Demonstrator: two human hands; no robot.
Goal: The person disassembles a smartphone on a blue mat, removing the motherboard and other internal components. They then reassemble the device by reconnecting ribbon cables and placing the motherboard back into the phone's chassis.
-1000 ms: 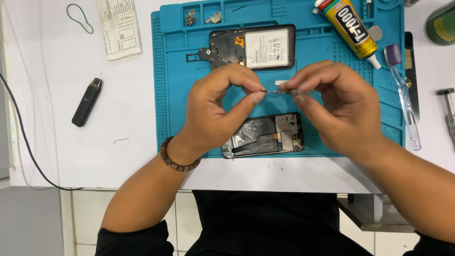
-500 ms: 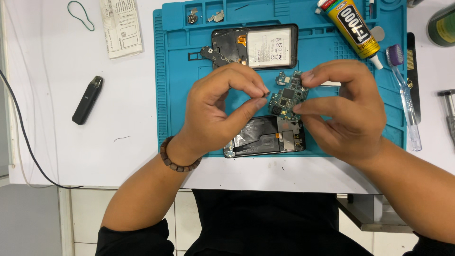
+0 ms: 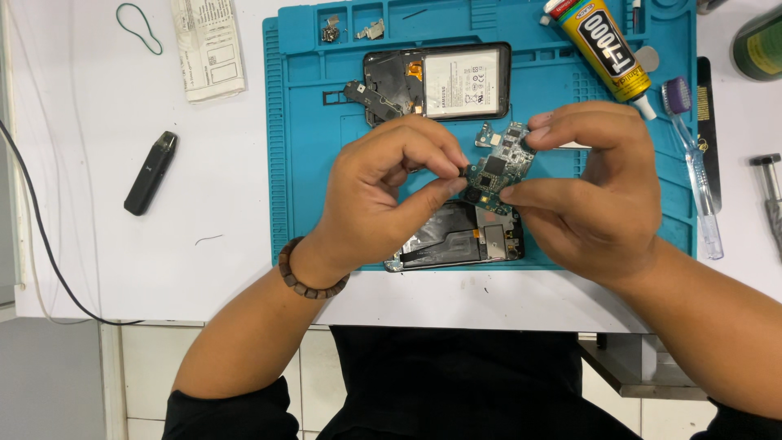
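Head view, looking down. Two hands meet above a blue work mat (image 3: pixel 309 163) laid on a white table (image 3: pixel 122 269). One circuit board (image 3: pixel 497 167), small and green with dark chips, is held tilted in the air between them, over the middle of the mat. The right hand (image 3: pixel 599 191) is grasping the board, pinching its right side between thumb and forefinger. The left hand (image 3: pixel 379 191) is curled, its thumb and forefinger tips closed on the board's left edge; a beaded bracelet (image 3: pixel 305 273) circles that wrist.

Two opened phone parts lie on the mat: one phone body with battery (image 3: pixel 444 81) at the far side, face open, and one phone frame (image 3: pixel 460 240) at the near edge, just below the hands and partly hidden by them. Two small metal pieces (image 3: pixel 350 31) sit in compartments along the mat's far rim. One yellow-and-black glue tube (image 3: pixel 607 49) lies slantwise at the mat's upper right, and one clear-handled toothbrush (image 3: pixel 692 155) with a purple head lies along its right edge.

Off the mat, to the left, the table carries one black stick-shaped device (image 3: pixel 151 173), one folded printed paper (image 3: pixel 208 49), one green rubber band (image 3: pixel 138 24) and one dark cable (image 3: pixel 41 236) running along the left side. At the right edge one green can (image 3: pixel 757 42) and one metal tool (image 3: pixel 767 187) are partly cut off.

Below the table's near edge, pale floor tiles (image 3: pixel 138 367) and the person's dark clothing show
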